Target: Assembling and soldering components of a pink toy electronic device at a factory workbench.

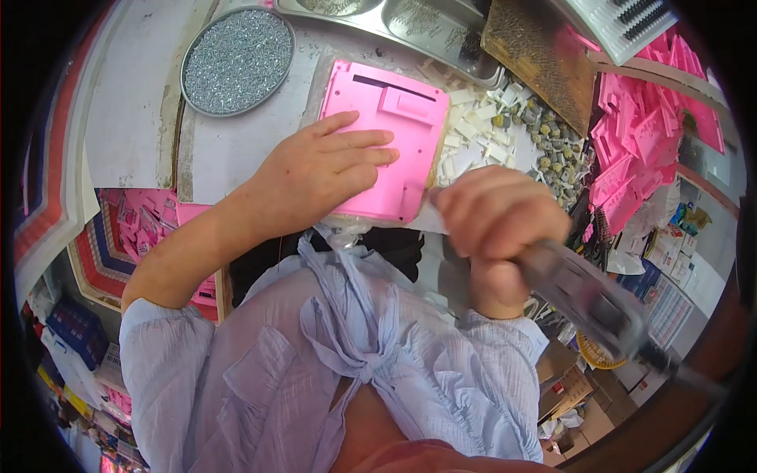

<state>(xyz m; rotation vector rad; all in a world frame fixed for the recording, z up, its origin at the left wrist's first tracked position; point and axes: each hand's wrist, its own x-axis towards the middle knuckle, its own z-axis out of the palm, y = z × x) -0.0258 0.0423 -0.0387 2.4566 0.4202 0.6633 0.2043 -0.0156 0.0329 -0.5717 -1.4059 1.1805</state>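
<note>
A pink plastic panel (378, 197) with a long slot and a raised block lies in front of me on a clear plastic sheet. My left hand (335, 169) rests flat on its left part, fingers apart and pressing its surface. My right hand (505, 217), smeared by motion, is wrapped round a dark grey powered screwdriver (587, 296), just off the panel's lower right corner. The tool's rear end and cord point to the lower right. Its tip is hidden or too blurred to make out.
A round tray of small screws (238, 61) stands at the far left. Metal trays (441, 31) lie at the back. White plastic parts (481, 130) and small motor-like pieces (556, 142) are heaped right of the panel. More pink parts (639, 142) pile up at far right.
</note>
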